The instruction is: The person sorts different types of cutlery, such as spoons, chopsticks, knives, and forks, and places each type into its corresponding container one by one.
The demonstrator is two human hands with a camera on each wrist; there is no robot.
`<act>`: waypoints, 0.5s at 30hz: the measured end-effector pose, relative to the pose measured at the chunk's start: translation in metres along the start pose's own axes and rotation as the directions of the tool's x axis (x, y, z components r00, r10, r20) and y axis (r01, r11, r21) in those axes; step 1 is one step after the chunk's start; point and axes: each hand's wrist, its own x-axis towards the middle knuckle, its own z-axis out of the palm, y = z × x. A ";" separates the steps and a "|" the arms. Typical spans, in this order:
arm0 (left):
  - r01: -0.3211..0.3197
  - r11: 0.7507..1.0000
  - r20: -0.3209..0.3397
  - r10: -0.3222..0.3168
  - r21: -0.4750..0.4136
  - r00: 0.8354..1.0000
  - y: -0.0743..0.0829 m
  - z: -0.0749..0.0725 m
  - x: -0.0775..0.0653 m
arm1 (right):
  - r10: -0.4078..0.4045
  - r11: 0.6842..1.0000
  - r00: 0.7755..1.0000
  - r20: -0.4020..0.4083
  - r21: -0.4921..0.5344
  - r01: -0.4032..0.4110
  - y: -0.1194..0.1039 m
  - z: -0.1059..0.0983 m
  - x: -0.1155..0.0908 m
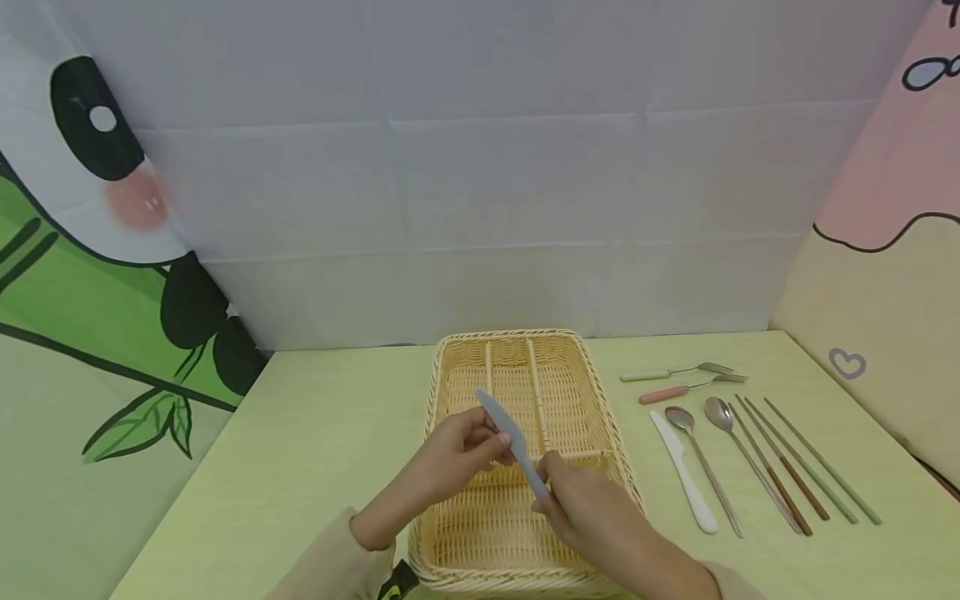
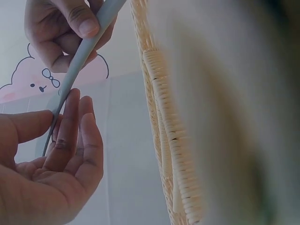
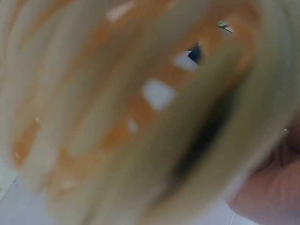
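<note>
Both hands hold a grey-blue table knife (image 1: 511, 428) slantwise above the wicker basket (image 1: 483, 533). My left hand (image 1: 459, 448) pinches the blade of it between thumb and fingers. At the lower end, the handle is gripped by my right hand (image 1: 592, 504). In the left wrist view the knife (image 2: 79, 58) runs from the left hand (image 2: 61, 173) up to the right hand (image 2: 65, 28). Blurred basket weave fills most of the right wrist view, with only a bit of the right hand (image 3: 272, 192) showing at its edge.
Thin dividers (image 1: 537, 392) split the basket's far part. Right of it lie a green-handled fork (image 1: 645, 377), a pink-handled fork (image 1: 663, 394), a white knife (image 1: 684, 473), two spoons (image 1: 680, 418), brown-ended chopsticks (image 1: 784, 458) and green chopsticks (image 1: 822, 461). A cloth wall (image 1: 510, 183) stands behind the table.
</note>
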 end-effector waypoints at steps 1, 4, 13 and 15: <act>0.002 1.000 0.001 -0.002 -0.003 1.000 0.000 0.000 0.000 | -0.001 1.000 1.000 -0.001 -0.002 0.001 0.000 0.000 0.000; -0.004 1.000 0.005 0.004 -0.017 1.000 -0.001 0.000 0.000 | -0.002 1.000 1.000 -0.001 0.000 0.002 0.001 0.001 0.000; -0.036 0.999 -0.039 0.037 0.027 0.999 0.003 -0.005 -0.003 | 0.004 0.999 1.000 0.015 0.037 -0.004 0.003 -0.001 -0.003; -0.035 0.998 -0.058 0.037 0.044 0.998 0.003 -0.008 -0.003 | 0.020 0.999 1.000 0.018 0.028 -0.021 0.004 -0.003 -0.004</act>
